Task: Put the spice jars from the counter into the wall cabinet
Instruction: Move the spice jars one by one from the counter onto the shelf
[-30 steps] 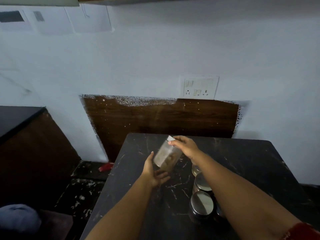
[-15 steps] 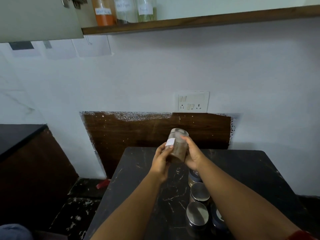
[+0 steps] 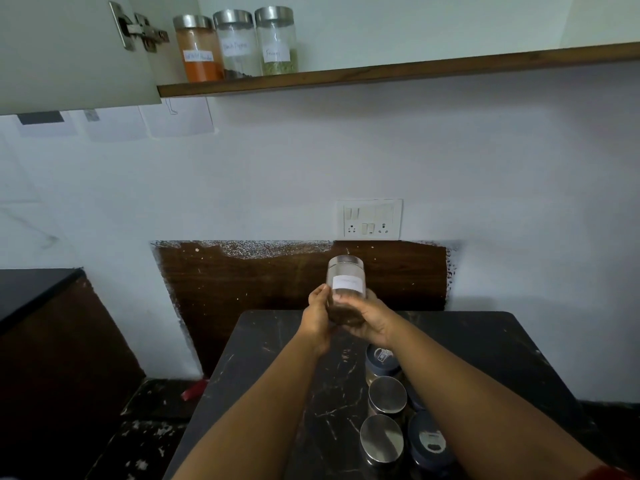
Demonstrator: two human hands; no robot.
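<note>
Left hand [image 3: 317,318] and right hand [image 3: 372,317] both wrapped round one labelled jar [image 3: 345,289], holding it upright in the air over the far end of the dark desk [image 3: 284,368]. Four more jars [image 3: 387,398] sit on the desk under the right arm. Three already on the cabinet shelf [image 3: 415,69] up top.

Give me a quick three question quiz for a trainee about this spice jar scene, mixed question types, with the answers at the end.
1. True or false: the held jar is gripped by both the left hand and the right hand.
2. How many jars stand on the cabinet shelf?
3. Multiple choice: the held jar's lid is A) blue plastic, B) silver metal, C) missing.

Key: 1 true; 2 three: the orange-filled jar, the middle jar and the right jar; 3 B.
</note>
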